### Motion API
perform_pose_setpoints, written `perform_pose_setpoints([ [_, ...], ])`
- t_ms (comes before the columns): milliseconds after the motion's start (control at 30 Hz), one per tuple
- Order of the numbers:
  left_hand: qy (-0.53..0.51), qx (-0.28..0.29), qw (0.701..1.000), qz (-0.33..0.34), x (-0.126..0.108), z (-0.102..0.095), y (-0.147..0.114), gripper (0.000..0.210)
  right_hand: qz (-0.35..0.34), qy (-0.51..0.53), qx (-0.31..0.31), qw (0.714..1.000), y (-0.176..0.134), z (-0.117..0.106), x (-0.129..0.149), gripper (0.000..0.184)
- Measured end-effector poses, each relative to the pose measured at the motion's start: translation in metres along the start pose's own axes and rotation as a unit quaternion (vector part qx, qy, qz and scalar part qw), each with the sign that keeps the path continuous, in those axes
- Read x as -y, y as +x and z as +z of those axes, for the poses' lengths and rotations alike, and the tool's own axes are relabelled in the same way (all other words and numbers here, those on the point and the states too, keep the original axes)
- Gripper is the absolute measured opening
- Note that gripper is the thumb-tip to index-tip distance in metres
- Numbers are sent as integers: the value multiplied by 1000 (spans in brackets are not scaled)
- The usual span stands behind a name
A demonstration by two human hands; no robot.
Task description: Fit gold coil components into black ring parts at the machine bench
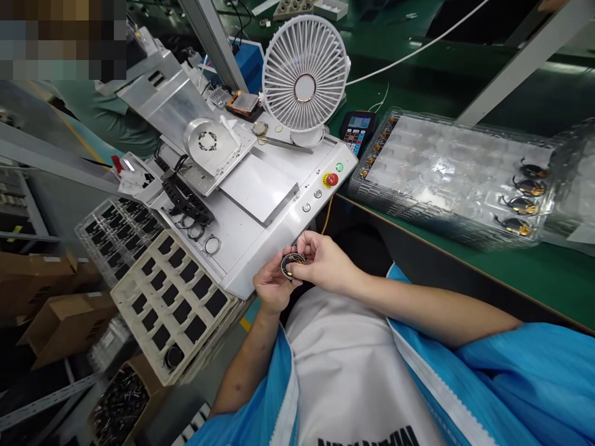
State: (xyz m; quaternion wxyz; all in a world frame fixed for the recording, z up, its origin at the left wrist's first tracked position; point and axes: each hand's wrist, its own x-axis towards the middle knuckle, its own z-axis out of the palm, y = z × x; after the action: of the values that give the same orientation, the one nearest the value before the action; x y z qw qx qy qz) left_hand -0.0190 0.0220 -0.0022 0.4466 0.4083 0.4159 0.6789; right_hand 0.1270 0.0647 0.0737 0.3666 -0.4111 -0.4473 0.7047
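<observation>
Close to my body, in front of the machine's edge, both hands meet on a small round black part (289, 260) with a pale metallic rim and bits of yellow-orange inside. My left hand (273, 282) grips its rim from the left and below. From the right, my right hand (320, 260) has thumb and fingers closed on it, the thumb lying across its face. The fingers cover much of the part, so its exact kind does not show. A similar round black part (173, 357) sits in the front pocket of a beige tray (121, 291) to the left.
A white machine (260, 260) carries a metal fixture (204, 145), buttons and a red stop button (331, 179). On it stands a white fan (305, 74). Stacked clear trays (418, 214) at right hold coil-like black parts (518, 226). Cardboard boxes (69, 322) stand lower left.
</observation>
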Motion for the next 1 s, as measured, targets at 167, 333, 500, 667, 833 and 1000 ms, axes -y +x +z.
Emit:
perform_pose_setpoints([
  [167,10,0,1000,23,3,-2,0,63,19,1,-2,1000,0,0,1,39],
  [333,40,-4,999,34,5,-6,-2,61,60,57,31,996,7,0,0,45],
  [500,67,-31,996,45,5,-6,-6,61,135,3,66,989,13,-10,6,51],
  [667,110,-2,991,72,0,-3,-6,54,124,19,82,989,12,-17,3,56],
  [833,139,30,984,107,-6,-2,-2,55,136,80,87,984,11,-15,-3,63],
  [1000,122,-18,989,86,-6,0,-1,52,135,45,80,987,21,-10,-1,60],
])
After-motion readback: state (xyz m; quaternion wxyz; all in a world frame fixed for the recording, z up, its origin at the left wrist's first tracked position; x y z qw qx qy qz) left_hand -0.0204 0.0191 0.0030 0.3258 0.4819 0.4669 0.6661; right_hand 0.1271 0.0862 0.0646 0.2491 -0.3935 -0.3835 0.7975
